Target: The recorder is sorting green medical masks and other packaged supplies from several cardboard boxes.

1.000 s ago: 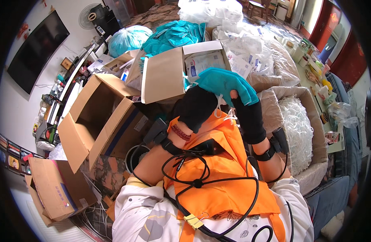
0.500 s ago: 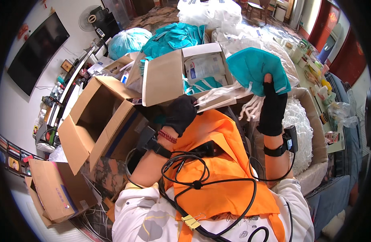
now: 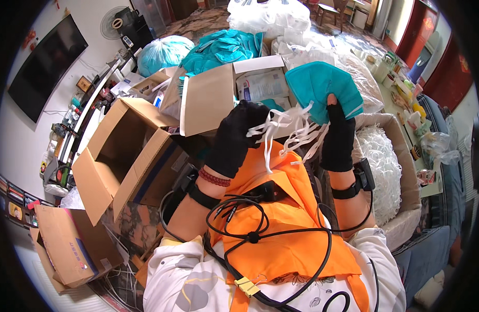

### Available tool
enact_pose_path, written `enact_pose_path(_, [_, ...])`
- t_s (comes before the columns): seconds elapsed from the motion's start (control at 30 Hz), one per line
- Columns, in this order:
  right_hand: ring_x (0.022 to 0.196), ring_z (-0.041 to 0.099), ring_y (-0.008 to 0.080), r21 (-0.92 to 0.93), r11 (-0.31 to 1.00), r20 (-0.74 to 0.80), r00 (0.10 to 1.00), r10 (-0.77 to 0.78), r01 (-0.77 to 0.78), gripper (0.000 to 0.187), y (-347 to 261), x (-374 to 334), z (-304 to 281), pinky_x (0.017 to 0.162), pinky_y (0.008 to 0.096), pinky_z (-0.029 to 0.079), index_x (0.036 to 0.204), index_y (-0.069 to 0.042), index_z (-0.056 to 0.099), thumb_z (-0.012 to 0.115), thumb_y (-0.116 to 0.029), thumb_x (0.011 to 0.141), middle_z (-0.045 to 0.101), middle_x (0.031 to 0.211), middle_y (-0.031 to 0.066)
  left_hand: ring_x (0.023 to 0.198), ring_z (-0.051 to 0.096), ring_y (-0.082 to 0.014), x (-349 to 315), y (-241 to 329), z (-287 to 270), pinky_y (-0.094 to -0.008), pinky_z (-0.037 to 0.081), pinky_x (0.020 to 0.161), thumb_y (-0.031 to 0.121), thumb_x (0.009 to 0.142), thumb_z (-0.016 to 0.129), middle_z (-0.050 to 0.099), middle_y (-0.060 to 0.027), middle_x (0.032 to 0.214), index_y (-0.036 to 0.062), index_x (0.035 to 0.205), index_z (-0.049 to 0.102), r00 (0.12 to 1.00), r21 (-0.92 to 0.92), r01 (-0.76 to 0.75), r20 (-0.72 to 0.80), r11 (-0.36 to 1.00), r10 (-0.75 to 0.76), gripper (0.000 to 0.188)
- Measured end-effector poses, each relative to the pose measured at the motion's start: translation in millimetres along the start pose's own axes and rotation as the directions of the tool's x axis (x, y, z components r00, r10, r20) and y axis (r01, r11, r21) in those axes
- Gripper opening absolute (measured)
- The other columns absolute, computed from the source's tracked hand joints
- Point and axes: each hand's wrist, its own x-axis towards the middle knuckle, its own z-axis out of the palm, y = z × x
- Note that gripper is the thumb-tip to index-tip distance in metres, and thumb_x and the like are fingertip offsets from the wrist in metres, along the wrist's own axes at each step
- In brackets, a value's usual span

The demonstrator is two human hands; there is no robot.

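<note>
In my right hand (image 3: 338,132), in a black fingerless glove, are teal face masks (image 3: 320,86), seemingly several layered together, with the thumb pressed on their near side. White elastic straps (image 3: 289,125) hang from them toward the left. My left hand (image 3: 239,130), gloved the same way, is closed on the ends of some straps; its fingertips are partly hidden. Just beyond the hands, an open carton (image 3: 205,106) contains white printed packets (image 3: 263,86) and a few teal masks. An orange apron (image 3: 281,244) covers my lap, with black cables (image 3: 254,237) looped over it.
At right stands a box of white strap cuttings (image 3: 380,177). Open brown cartons (image 3: 101,192) stand on the left. Beyond are a heap of teal masks (image 3: 224,49), a tied bag (image 3: 164,52) and white plastic bags (image 3: 270,15). A cluttered table (image 3: 406,99) runs along the right.
My left hand has risen and turned, now among the straps, which are more spread out. My right hand and the masks have shifted slightly left.
</note>
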Motion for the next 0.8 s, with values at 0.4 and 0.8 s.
enact_pose_path(0.4, [0.09,0.057,0.0084,0.078,0.996,0.046,0.998,0.033,-0.036,0.035,15,-4,13,0.078,0.0249,0.047,0.113,-0.004,0.061,0.069,-0.029,0.09,0.062,0.102,0.0002,0.082,0.065,-0.0216,-3,6,58,-0.0325,0.053,0.069,0.019,0.071,0.083,0.064,-0.006,0.089,0.0083,0.093,0.065,0.859,0.625,-0.333,-0.107,0.706,0.5,0.031])
enact_pose_path(0.8, [0.09,0.058,0.0122,0.028,0.996,-0.268,0.96,0.084,-0.079,0.036,19,32,-26,0.079,0.0276,0.047,0.112,-0.005,0.061,0.066,-0.033,0.089,0.062,0.098,0.0018,0.073,0.062,-0.0306,-13,-1,28,-0.0406,0.052,0.065,0.019,0.083,0.065,0.061,-0.0107,0.079,0.0058,0.088,0.06,0.88,0.887,-0.324,0.154,0.33,0.45,0.015])
